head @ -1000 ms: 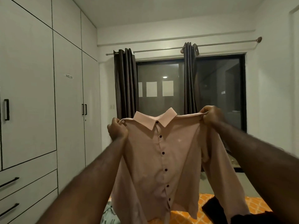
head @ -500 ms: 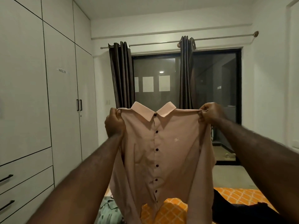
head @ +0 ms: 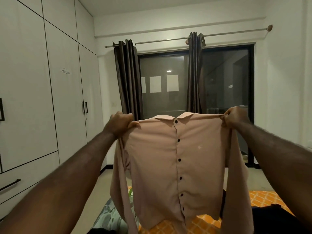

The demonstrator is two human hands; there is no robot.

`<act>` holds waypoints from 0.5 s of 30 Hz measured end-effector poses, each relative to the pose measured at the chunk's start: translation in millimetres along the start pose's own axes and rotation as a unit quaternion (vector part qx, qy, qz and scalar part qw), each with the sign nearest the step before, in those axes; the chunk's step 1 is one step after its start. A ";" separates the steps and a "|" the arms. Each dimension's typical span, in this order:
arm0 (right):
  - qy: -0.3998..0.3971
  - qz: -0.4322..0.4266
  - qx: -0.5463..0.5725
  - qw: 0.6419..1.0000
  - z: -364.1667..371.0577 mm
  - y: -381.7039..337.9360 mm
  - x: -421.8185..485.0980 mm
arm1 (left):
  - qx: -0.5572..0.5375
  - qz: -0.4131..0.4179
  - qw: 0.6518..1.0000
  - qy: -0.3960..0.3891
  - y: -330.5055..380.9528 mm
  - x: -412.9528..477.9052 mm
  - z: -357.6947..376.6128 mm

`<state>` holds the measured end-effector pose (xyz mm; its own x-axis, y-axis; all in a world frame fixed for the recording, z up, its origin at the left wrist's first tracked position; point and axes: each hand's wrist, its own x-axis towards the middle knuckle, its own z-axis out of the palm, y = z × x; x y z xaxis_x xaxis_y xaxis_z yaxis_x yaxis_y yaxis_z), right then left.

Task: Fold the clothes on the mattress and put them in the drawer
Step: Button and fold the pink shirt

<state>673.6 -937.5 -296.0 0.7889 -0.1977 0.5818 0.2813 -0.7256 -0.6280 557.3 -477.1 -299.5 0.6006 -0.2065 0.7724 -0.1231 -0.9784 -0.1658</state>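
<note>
A pale pink button-up shirt (head: 157,166) with dark buttons hangs spread in the air in front of me, collar up. My left hand (head: 119,123) grips its left shoulder and my right hand (head: 235,116) grips its right shoulder. Both sleeves dangle at the sides. Below it lies the mattress with an orange patterned sheet (head: 263,200). A dark garment (head: 273,218) lies on it at the right, and a greenish patterned garment (head: 109,217) lies at the lower left. Wardrobe drawers (head: 10,184) with black handles are at the far left.
A tall white wardrobe (head: 50,98) fills the left wall. Ahead is a dark sliding glass door (head: 224,98) with two bunched dark curtains (head: 127,78). Bare floor (head: 104,183) runs between the wardrobe and the mattress.
The shirt and both hands have dropped lower in view, with the collar tipping away from me. My grip on the shoulders is unchanged.
</note>
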 end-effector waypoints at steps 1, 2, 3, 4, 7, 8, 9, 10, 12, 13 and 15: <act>0.008 0.001 -0.003 1.000 -0.5 -0.4 -0.2 | 0.012 -0.005 1.000 -0.026 -0.4 3.2 -4.5; 0.018 -0.004 -0.005 1.000 -1.2 -0.8 0.6 | 0.007 -0.013 0.998 -0.060 -1.2 6.0 -9.5; 0.028 -0.013 -0.003 1.000 -2.8 -2.0 0.4 | -0.014 -0.019 0.995 -0.097 -1.3 8.1 -14.5; 0.029 -0.024 -0.001 0.999 -5.0 -2.4 1.0 | -0.035 -0.027 0.990 -0.134 -1.3 10.2 -18.2; -0.036 -0.054 -0.028 0.997 -13.6 -4.3 -3.1 | -0.035 -0.049 0.971 -0.230 -0.6 11.7 -28.9; -0.048 -0.058 -0.028 0.997 -16.4 -4.8 -4.9 | -0.030 -0.060 0.968 -0.243 -2.4 12.1 -29.9; -0.044 -0.060 -0.022 0.997 -18.4 -4.6 -6.9 | -0.028 -0.070 0.967 -0.245 -4.7 12.6 -29.9; -0.031 -0.065 -0.017 0.997 -19.6 -4.5 -7.4 | -0.027 -0.082 0.967 -0.239 -8.3 13.6 -28.8; -0.025 -0.072 -0.028 0.997 -19.7 -4.5 -9.2 | -0.003 -0.110 0.969 -0.220 -11.0 14.5 -26.4; -0.035 -0.068 -0.034 0.996 -18.9 -4.0 -10.5 | 0.015 -0.128 0.970 -0.204 -10.4 13.5 -25.6; -0.061 -0.050 -0.030 0.996 -17.7 -3.9 -12.8 | 0.027 -0.195 0.968 -0.154 -6.0 10.1 -24.5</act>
<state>652.7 -943.8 -291.9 0.8206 -0.0439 0.5698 0.3306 -0.7768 -0.5360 544.8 -473.5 -275.8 0.8012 0.1972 0.5650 0.1967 -0.9785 0.0625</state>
